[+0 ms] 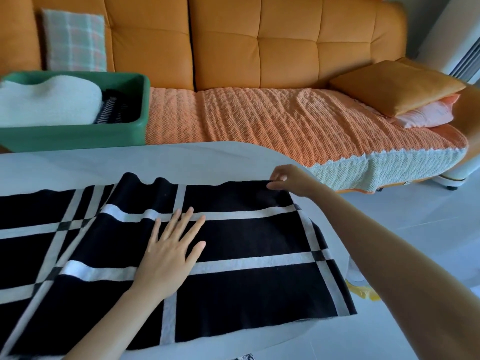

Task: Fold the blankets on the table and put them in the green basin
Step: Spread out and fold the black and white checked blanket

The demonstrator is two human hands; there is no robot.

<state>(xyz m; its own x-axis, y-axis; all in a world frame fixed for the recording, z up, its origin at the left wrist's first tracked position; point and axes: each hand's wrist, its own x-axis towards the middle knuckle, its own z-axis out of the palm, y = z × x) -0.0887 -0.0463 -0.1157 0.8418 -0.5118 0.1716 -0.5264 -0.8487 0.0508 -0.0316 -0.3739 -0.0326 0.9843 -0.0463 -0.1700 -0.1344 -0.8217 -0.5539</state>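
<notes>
We pin the blanket [246,240] to the surface [155,162] under our flat, spread left hand [174,245], so our right hand [288,181], pinching the corner just beyond it, can pull the fold straight.

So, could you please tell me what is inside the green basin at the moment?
The green basin holds a folded white fleecy blanket on the left and a dark white-striped blanket beside it on the right. The basin's floor and anything beneath them are covered.
</notes>
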